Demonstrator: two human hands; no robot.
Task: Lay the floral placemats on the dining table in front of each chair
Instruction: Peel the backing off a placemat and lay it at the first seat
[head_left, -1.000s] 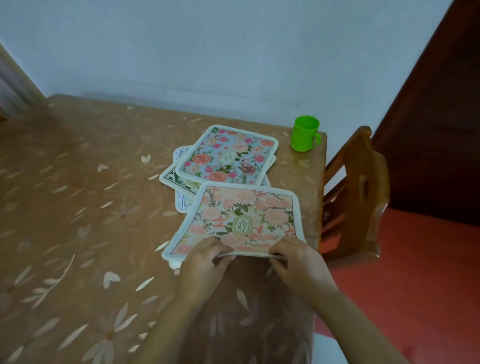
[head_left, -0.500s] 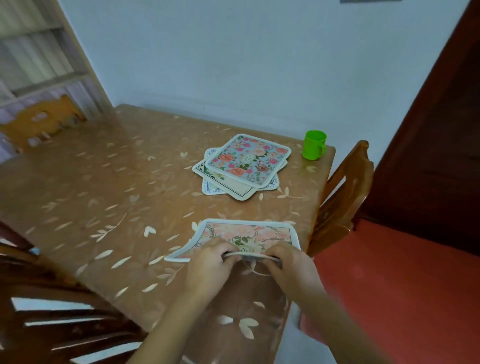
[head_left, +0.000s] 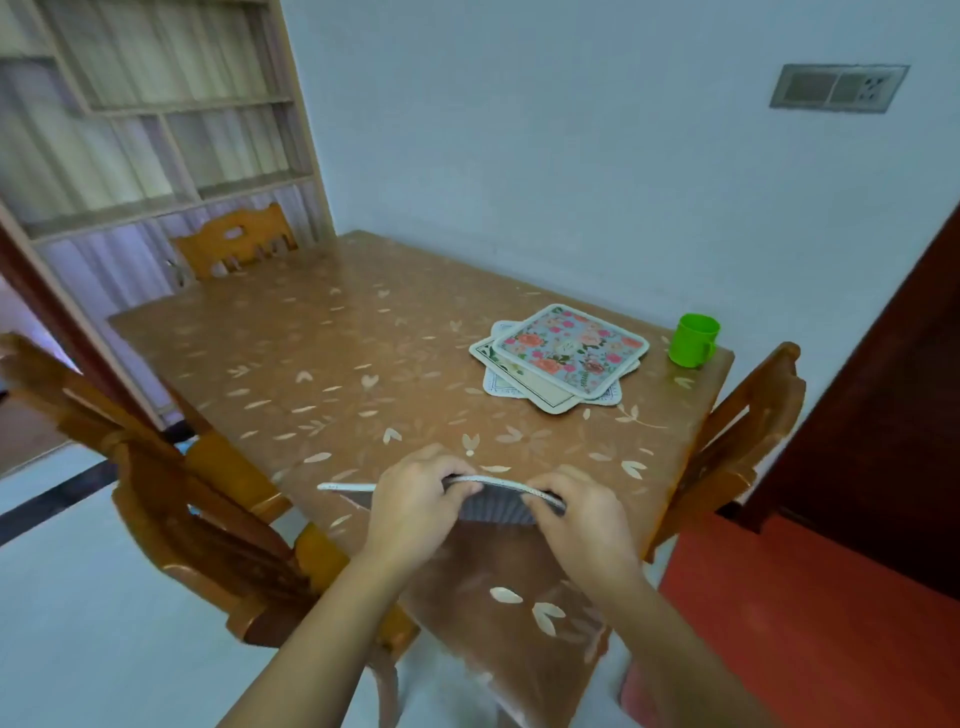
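Head view: left hand (head_left: 415, 499) and right hand (head_left: 576, 514) each pinch the placemat (head_left: 493, 506) edge, held over the near end of the table (head_left: 363, 364); it looks thin, light, floppy, so two-handed edge grips suit

- The head camera sat above the near corner of the dining table (head_left: 363, 338), looking forward and down.
- It faced the far wall (head_left: 571, 156).
- The left hand (head_left: 415, 506) and right hand (head_left: 582, 514) lay close beneath it.

Bare L hand (head_left: 413, 501) & R hand (head_left: 584, 519), bare forearms (head_left: 311, 639).
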